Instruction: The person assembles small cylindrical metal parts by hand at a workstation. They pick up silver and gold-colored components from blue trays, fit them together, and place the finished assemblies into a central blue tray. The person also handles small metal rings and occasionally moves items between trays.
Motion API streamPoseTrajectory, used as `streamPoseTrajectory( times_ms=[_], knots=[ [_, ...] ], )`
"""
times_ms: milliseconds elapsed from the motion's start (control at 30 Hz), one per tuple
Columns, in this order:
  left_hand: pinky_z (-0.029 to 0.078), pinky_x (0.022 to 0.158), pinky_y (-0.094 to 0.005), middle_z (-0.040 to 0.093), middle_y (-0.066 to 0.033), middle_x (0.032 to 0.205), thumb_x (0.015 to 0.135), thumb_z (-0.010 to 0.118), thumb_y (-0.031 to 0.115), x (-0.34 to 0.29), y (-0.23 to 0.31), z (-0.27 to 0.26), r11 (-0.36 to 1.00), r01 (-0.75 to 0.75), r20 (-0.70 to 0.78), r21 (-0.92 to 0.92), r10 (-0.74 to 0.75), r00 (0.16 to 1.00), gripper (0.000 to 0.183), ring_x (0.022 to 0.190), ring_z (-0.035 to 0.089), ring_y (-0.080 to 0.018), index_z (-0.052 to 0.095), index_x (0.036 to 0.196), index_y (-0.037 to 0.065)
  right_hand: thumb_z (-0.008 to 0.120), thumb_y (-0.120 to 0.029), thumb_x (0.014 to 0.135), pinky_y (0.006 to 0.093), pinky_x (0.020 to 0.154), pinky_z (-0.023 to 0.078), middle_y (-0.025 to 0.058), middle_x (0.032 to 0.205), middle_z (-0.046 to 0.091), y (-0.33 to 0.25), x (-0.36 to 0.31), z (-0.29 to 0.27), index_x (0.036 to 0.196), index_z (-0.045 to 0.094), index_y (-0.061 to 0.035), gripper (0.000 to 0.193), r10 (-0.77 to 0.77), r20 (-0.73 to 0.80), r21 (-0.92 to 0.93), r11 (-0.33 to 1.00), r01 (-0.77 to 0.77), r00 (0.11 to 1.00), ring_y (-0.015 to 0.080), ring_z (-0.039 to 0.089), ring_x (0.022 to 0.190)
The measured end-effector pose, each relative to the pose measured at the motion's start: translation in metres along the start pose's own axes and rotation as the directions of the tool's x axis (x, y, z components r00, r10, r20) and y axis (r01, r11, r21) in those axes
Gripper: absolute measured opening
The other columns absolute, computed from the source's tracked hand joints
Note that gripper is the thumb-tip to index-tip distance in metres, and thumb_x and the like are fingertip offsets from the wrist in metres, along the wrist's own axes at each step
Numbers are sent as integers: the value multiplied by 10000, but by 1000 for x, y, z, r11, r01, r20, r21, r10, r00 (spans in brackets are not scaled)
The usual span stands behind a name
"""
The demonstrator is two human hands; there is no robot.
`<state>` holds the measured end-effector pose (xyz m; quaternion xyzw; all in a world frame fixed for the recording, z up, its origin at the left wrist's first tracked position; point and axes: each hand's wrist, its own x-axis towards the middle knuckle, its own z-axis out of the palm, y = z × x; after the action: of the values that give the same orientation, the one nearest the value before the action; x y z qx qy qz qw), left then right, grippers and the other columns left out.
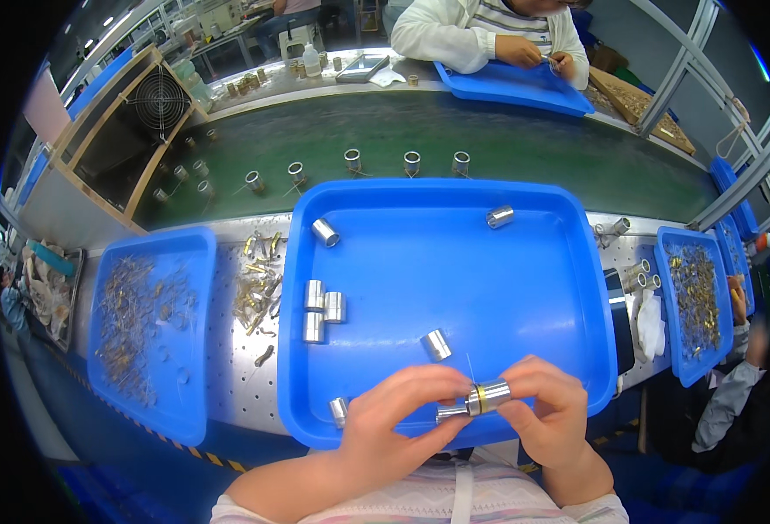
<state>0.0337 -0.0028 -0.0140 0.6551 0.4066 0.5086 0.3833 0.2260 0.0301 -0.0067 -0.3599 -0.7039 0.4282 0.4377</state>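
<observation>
Over the near side of a large blue tray (455, 262), my right hand (549, 410) pinches a silver metal cylinder (492, 395) with a yellow band round it. My left hand (395, 409) closes its thumb and fingers on a smaller shiny metal piece (451, 413) that meets the cylinder's left end. A thin wire sticks up there; whether the two parts are joined I cannot tell. Just beyond my hands a loose cylinder (436, 344) lies tilted in the tray. Beside my left wrist lies another cylinder (339, 411), and several more sit along the tray's left side (314, 294).
Small blue trays of wires and brass strips flank me left (202, 349) and right (664, 262). Loose brass strips (258, 293) lie on the perforated metal table. Cylinders stand along a green conveyor belt (359, 201). A co-worker's hands (520, 52) work across it; another person sits right.
</observation>
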Motion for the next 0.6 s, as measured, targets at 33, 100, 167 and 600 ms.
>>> streamPoseTrajectory(
  times_ms=[33, 100, 167, 600],
  knots=[
    [532, 809, -297, 574, -166, 1070, 679, 705, -127, 1, 1, 1, 997, 43, -5, -66, -43, 999, 427, 925, 610, -197, 555, 1070, -48, 732, -38, 715, 292, 634, 456, 112, 821, 643, 0, 0, 0, 822, 654, -4, 137, -31, -12, -12, 999, 31, 999, 210, 595, 720],
    [528, 820, -304, 573, -161, 1077, 703, 697, -112, 2, 4, 1, 972, 133, -6, -192, -136, 991, 405, 933, 608, -196, 548, 1074, -50, 742, -42, 702, 296, 634, 458, 112, 835, 638, 2, -2, 2, 820, 655, -9, 151, -91, -34, -29, 996, 90, 995, 217, 593, 724],
    [521, 839, -315, 569, -154, 1076, 729, 681, -102, 2, 7, -2, 858, 353, 89, -374, -345, 934, 385, 943, 605, -197, 540, 1084, -51, 750, -36, 681, 304, 642, 462, 111, 860, 633, 2, -3, 3, 816, 657, -13, 166, -128, -37, -55, 991, 126, 991, 225, 592, 739],
    [498, 876, -325, 525, -157, 1107, 721, 659, -137, -3, 0, -4, 923, 210, 96, -324, -188, 977, 428, 1024, 565, -222, 520, 1115, -47, 762, -28, 654, 327, 701, 479, 130, 953, 639, 3, -5, 4, 830, 664, -14, 201, -56, 18, -17, 998, 56, 998, 256, 616, 816]
  ],
)
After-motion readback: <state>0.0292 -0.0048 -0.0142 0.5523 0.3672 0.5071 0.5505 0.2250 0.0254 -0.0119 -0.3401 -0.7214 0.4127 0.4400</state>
